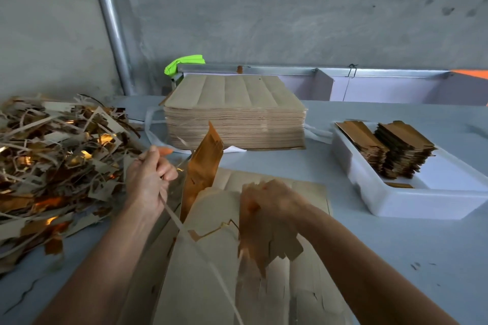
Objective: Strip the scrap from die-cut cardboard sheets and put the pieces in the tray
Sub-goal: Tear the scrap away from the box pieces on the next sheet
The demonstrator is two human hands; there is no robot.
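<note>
Two hands are busy: a thin scrap strip [171,216] is pinched in the left hand [148,179], blurry cut pieces [266,240] are gripped by the right hand [272,203] above the sheet [211,285] on the bench [396,258]. Yanked too hard, pieces could get torn before reaching the tray [412,200].

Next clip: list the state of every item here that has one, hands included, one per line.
Left hand: grips a thin scrap strip, pulling it off the sheet.
Right hand: blurred, holds torn-out pieces.
Sheet: partly stripped, one gold piece lifted upright.
Stack: tall, unstripped.
Tray: partly filled, two piles of pieces at its far end.
Scrap pile: large, loose, on the left.
</note>
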